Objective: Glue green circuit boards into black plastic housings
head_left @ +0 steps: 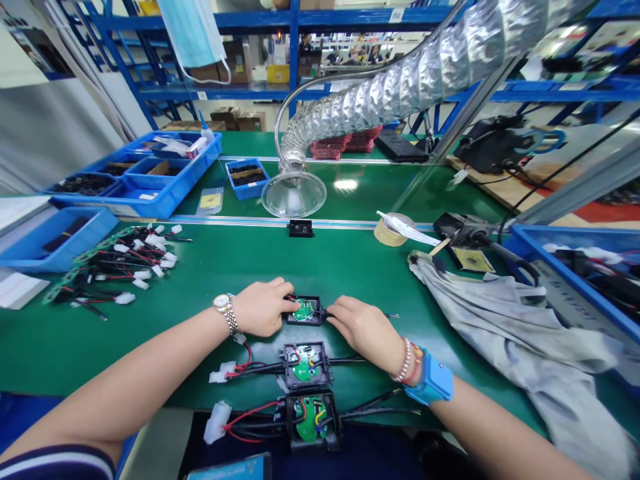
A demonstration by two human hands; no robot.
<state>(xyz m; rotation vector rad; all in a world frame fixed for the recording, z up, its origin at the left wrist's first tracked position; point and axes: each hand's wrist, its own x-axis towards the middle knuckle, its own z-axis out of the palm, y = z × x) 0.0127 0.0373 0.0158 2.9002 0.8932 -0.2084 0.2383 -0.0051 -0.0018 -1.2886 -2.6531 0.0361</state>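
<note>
Lying on the tabletop [240, 267], the farthest open case [303, 323] seems braced from both ends | left hand [263, 308]: palm down, fingertips at its board [303, 311], grip closed or not unclear | right hand [367, 328]: angled inward, grip pinching its black cable [325, 313] | nearer cases [309, 386] aligned, probably for reach

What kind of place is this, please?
It looks like an electronics assembly bench in a workshop or factory: open black cases with green circuit boards, a bunch of wires with white connectors, and a silver exhaust duct over the green table.
</note>
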